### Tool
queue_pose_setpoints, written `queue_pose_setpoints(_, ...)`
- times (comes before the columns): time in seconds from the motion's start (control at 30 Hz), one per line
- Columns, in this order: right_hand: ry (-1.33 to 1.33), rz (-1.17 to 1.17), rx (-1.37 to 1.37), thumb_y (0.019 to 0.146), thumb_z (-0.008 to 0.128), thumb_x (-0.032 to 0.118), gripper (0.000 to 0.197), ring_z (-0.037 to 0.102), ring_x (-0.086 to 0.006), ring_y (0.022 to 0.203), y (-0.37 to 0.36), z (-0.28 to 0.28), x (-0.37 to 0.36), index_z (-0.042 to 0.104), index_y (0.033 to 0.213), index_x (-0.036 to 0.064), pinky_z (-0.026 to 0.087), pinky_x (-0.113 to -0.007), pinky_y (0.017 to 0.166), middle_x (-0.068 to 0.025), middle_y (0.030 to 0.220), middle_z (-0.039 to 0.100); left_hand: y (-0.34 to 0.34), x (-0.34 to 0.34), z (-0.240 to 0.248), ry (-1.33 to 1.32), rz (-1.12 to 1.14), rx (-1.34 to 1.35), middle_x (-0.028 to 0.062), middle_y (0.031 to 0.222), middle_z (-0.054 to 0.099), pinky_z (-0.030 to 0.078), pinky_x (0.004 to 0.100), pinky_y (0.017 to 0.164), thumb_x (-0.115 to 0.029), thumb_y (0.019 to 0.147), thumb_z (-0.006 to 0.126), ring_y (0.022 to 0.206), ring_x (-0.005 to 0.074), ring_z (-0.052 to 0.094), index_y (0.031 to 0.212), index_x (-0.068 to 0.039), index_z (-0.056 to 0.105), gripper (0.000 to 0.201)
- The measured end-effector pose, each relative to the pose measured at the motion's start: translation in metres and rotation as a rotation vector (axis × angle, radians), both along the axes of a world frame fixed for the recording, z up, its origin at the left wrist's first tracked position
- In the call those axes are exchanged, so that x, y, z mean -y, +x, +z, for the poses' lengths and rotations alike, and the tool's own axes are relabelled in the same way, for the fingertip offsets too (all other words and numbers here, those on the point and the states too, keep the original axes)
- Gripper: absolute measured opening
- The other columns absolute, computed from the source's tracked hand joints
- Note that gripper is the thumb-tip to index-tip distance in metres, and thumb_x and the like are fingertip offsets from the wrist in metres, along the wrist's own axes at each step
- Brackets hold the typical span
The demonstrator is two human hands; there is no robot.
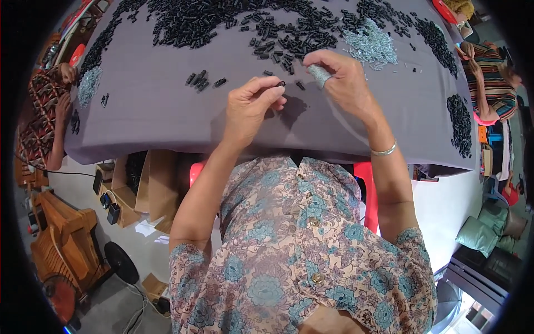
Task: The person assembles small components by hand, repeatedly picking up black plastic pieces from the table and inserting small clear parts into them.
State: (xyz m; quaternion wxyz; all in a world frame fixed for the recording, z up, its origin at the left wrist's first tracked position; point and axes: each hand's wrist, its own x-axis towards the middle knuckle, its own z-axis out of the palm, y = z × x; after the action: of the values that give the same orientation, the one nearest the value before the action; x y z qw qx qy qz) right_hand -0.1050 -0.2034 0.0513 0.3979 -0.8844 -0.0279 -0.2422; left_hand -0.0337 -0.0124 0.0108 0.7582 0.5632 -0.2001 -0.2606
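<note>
My left hand (248, 108) is raised above the cloth-covered table, its thumb and fingers pinched on a small black cylindrical piece (281, 84). To its right, my right hand (350, 83) is curled with the index finger bent toward the thumb; a grey-silver wrap (319, 75) covers the thumb. Whatever sits between those fingertips is too small to make out. One loose black piece (301, 85) lies on the cloth between the hands. Left of my left hand is a small group of black pieces (198, 79). Beyond my right hand rises a heap of small clear pieces (371, 44).
A wide heap of black pieces (189, 22) spreads over the far side of the grey tablecloth (150, 106). People sit at the left and right edges, a patterned sleeve (44, 106) and a striped sleeve (489, 78) showing. Cardboard boxes (158, 183) stand below the table's near left edge.
</note>
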Motion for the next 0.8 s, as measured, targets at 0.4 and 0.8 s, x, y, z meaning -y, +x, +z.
queue_pose_setpoints(0.4,-0.534,0.065,-0.231,0.07,0.059,-0.002,0.015,0.061,-0.0357,0.087,0.006,-0.008,-0.018,0.062,0.084,-0.0006,0.051,-0.042,0.077,-0.0177,0.087,0.062,0.006,-0.003,0.001,0.001,-0.034,0.078,0.0062,0.083,0.064,0.052,0.0241,0.064,-0.004,0.086,0.066,0.071,0.0117,0.061,0.1,0.003,0.066,0.016)
queue_pose_setpoints(0.8,0.324,0.051,-0.312,0.081,0.064,0.009,0.015,0.059,-0.0092,0.066,0.014,-0.011,-0.006,0.068,0.092,0.0002,0.049,-0.023,0.058,-0.0042,0.079,0.063,0.0,-0.001,0.001,-0.044,-0.039,-0.065,0.0051,0.087,0.064,0.054,0.0255,0.068,-0.007,0.087,0.065,0.073,0.0111,0.062,0.106,0.002,0.064,0.021)
